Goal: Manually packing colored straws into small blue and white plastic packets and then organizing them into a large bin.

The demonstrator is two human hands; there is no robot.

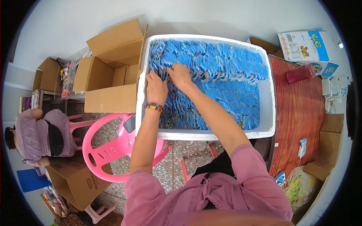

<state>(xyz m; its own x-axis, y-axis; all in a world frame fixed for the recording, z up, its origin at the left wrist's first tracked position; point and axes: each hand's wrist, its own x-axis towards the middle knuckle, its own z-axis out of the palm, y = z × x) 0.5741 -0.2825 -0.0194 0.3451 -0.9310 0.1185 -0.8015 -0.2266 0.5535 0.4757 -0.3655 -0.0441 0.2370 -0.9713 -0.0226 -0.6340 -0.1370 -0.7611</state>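
A large white foam box (205,135) stands before me, filled with small blue-and-white packets (226,56) set on edge in tight rows. My left hand (157,87), with beaded bracelets (154,107) at the wrist, is at the box's left end, its fingers closed around the edges of some packets. Just right of it, my right hand (181,76) has curled fingers pushed in among the same row, gripping packets there. Both hands' fingertips are partly hidden by the packets.
An open cardboard box (109,100) adjoins the foam box on the left, above a pink plastic chair (102,147). To the right is a reddish wooden table (294,113) with a red container (300,73) and a printed carton (301,47). A person (45,137) sits far left.
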